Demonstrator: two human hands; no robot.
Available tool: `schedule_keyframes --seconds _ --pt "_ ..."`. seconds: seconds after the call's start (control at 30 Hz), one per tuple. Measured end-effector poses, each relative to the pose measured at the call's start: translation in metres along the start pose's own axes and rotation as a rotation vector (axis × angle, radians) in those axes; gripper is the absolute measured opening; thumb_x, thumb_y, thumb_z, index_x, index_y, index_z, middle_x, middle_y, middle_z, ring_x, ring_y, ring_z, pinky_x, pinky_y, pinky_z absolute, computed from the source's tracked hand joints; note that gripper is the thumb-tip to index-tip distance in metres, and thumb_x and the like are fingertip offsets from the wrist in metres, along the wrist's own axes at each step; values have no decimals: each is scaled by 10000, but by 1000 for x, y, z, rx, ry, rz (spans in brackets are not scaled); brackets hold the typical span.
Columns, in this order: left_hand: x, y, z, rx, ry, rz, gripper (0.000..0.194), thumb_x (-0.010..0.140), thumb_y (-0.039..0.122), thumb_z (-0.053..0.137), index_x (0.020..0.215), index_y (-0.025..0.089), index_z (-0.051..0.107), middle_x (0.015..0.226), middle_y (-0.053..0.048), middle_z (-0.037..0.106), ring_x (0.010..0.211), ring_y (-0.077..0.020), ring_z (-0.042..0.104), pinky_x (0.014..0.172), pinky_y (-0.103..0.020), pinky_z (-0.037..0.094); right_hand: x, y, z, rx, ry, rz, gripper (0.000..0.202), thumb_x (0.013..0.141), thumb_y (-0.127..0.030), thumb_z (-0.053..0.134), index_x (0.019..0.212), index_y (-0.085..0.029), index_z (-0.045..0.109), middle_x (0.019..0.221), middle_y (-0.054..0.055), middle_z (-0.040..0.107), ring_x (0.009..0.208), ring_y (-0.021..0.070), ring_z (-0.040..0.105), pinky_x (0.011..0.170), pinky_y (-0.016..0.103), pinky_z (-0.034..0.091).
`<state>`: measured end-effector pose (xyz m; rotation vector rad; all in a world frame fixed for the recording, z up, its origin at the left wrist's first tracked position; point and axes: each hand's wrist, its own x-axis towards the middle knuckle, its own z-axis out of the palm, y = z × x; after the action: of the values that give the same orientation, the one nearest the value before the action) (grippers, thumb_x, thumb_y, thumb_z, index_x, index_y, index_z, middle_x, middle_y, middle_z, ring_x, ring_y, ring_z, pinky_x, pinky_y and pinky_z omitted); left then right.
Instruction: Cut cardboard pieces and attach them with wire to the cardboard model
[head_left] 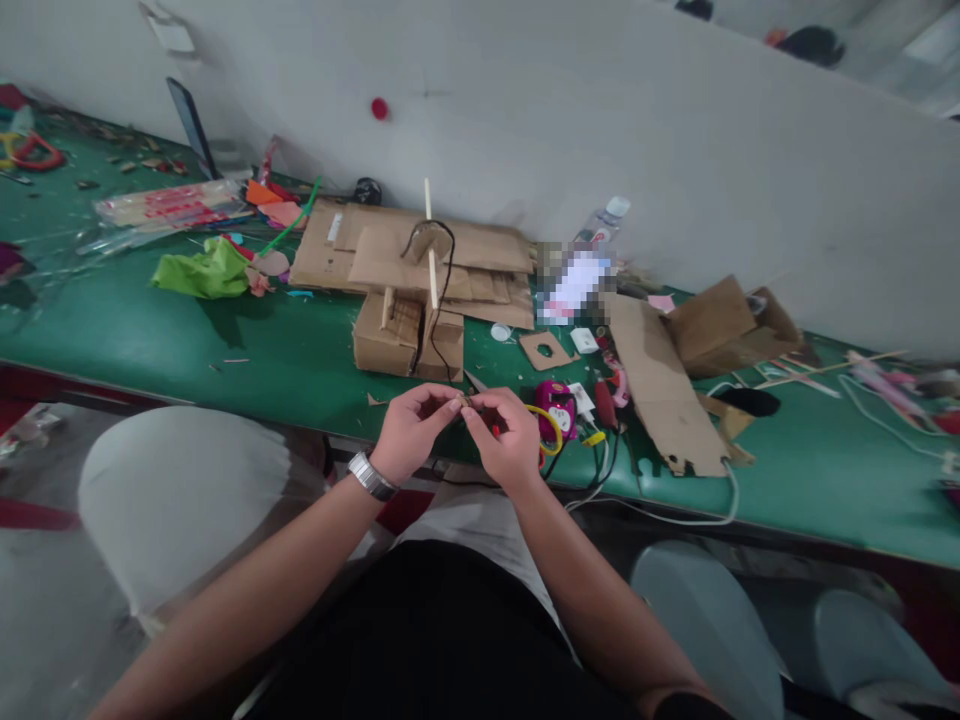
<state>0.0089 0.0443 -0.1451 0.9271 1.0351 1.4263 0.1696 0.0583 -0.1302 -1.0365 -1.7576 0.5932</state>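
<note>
My left hand (412,428), with a silver watch (371,476) on its wrist, is closed in a pinch at the table's front edge. My right hand (506,435) meets it fingertip to fingertip, also pinching. What lies between the fingertips is too small to make out. Just beyond my hands stands a small cardboard box (375,345) with upright sticks (432,280) and a black cord (448,262) looping down from a cardboard disc (429,243). Right of my right hand are a purple device (556,408) and a yellow ring (553,432).
Flat cardboard (480,240) lies at the back of the green table (277,345). Green crepe material (202,272) is at left. A bottle (602,224), a cardboard strip (656,380), an open box (716,325) and a white cable (675,520) are at right. Stools (180,500) stand below.
</note>
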Motion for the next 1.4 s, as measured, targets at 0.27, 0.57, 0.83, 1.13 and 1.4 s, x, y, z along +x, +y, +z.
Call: schedule_keyframes --seconds 0.27,0.57,0.83,1.13,1.4 --pt "0 4 1 -242 -108 -135 320 764 344 933 907 163 711 805 -5 719 724 -114 667 721 -248 536 0 5 -7 98 -23 -20 113 982 -306 698 943 -212 748 917 68 729 807 201 702 672 334 585" --pt "-1 5 1 -342 -125 -289 287 750 343 947 880 146 784 799 -31 735 725 -113 655 740 -258 552 -3 10 -2 214 -21 112 225 930 -349 757 1110 -224 710 1013 55 683 674 141 613 589 290 556" --pt "-2 5 2 -370 -177 -323 303 771 414 921 786 145 781 742 -45 712 698 -138 654 703 -278 543 -3 4 -3 202 -63 113 138 924 -343 765 991 -225 739 1020 63 699 713 158 653 598 295 583" --pt "-2 3 0 -232 -198 -198 292 812 412 888 893 140 819 798 -63 752 738 -141 667 738 -277 534 -4 12 -1 176 1 99 101 879 -276 816 951 -222 770 981 55 726 794 175 690 653 296 572" --pt "-1 -3 -1 -160 -171 -176 294 822 374 876 990 147 794 837 -64 766 739 -152 694 731 -287 545 -3 11 0 84 9 77 74 889 -235 797 962 -227 794 928 45 742 772 179 692 647 297 572"
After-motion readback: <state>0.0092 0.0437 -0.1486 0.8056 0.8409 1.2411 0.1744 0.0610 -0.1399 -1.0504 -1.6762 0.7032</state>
